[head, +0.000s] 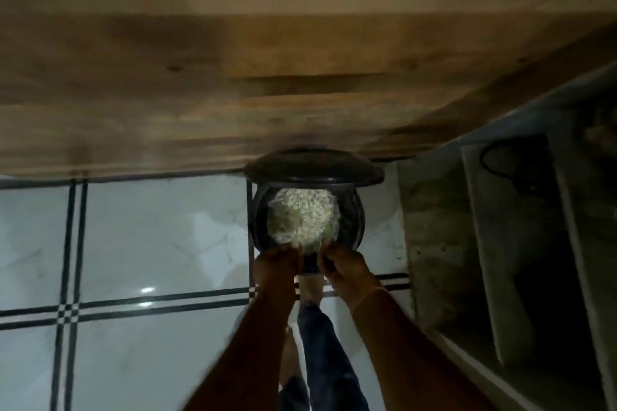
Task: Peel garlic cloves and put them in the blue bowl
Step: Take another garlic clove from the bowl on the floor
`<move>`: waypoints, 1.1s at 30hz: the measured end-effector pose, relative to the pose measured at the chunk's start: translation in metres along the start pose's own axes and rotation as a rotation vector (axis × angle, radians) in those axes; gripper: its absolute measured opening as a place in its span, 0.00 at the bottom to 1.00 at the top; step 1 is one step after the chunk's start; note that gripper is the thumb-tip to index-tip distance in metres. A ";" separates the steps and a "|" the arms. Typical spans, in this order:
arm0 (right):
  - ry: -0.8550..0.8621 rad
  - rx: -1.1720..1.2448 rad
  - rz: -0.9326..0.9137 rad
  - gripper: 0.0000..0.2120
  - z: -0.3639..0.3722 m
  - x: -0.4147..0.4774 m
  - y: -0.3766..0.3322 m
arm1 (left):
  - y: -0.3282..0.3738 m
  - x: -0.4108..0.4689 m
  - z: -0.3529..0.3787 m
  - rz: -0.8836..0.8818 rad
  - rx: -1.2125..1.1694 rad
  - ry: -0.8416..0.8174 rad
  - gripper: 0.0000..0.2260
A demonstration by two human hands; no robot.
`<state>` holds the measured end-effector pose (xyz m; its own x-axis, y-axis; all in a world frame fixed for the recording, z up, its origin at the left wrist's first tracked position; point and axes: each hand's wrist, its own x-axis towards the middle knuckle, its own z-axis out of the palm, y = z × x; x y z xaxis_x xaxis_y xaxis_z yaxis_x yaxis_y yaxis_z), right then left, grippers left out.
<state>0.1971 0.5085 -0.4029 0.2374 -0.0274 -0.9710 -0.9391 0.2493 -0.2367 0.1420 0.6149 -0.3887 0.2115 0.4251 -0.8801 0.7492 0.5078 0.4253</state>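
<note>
I am looking straight down at a dark round bin [354,220] standing on the pale tiled floor [133,243], which is crossed by thin black lines. Its dark lid [314,167] is tipped open at the far side, against the wide wooden boards [233,60] that fill the upper view. Inside the bin lies a pale flaky heap [303,217] (papery garlic skins by the look of it, though the blur leaves me unsure), filling most of the opening.

My left grip [278,260] and my right grip [347,269] are close together at the bin's near rim, left and right of a dark stretch of its wall. The fingers of both are bent forward over the edge, with pale bits showing just at the left fingertips [288,247]. I cannot tell whether either grip clasps the rim, pinches flakes or holds nothing; the picture is too smeared.

Below the grips show my bare foot [310,290] and a blue denim trouser leg [320,344]. To the right stands a rough grey concrete wall [434,227], with a black cable [510,160] looped beyond it.
</note>
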 end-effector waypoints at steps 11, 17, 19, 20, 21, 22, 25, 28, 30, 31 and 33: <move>-0.143 -0.056 0.089 0.15 0.034 0.013 -0.019 | -0.008 0.045 0.049 0.193 0.348 -0.194 0.30; -0.258 -0.014 -0.141 0.21 0.002 -0.108 -0.046 | 0.015 -0.043 0.013 0.224 0.552 -0.120 0.26; -0.161 -0.179 -0.306 0.14 -0.026 -0.162 -0.043 | 0.039 -0.107 0.001 0.395 0.689 -0.055 0.26; -0.096 -0.232 -0.404 0.10 -0.041 -0.188 -0.041 | 0.049 -0.140 -0.003 0.462 0.722 -0.068 0.25; -0.034 -0.272 -0.497 0.08 -0.056 -0.211 -0.039 | 0.055 -0.170 -0.005 0.541 0.767 -0.093 0.25; 0.018 -0.317 -0.595 0.07 -0.071 -0.235 -0.037 | 0.060 -0.201 -0.007 0.619 0.829 -0.125 0.24; 0.123 -0.493 -0.860 0.13 -0.123 -0.300 -0.023 | 0.061 -0.290 -0.006 0.872 0.959 -0.216 0.22; 0.282 -0.570 -1.145 0.19 -0.181 -0.370 -0.015 | 0.046 -0.375 0.005 1.122 0.974 -0.307 0.21; 0.392 -0.559 -1.264 0.19 -0.221 -0.408 -0.012 | 0.029 -0.423 0.020 1.245 0.941 -0.435 0.20; 0.439 -0.550 -1.290 0.19 -0.240 -0.422 -0.011 | 0.021 -0.443 0.029 1.287 0.928 -0.490 0.21; 0.551 -0.514 -1.294 0.20 -0.281 -0.448 -0.001 | 0.001 -0.479 0.049 1.378 0.947 -0.578 0.21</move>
<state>0.0219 0.2481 0.0231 0.9398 -0.3378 0.0513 -0.1680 -0.5875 -0.7916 0.0717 0.3752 0.0225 0.9604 -0.2707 -0.0654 -0.1197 -0.6134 0.7806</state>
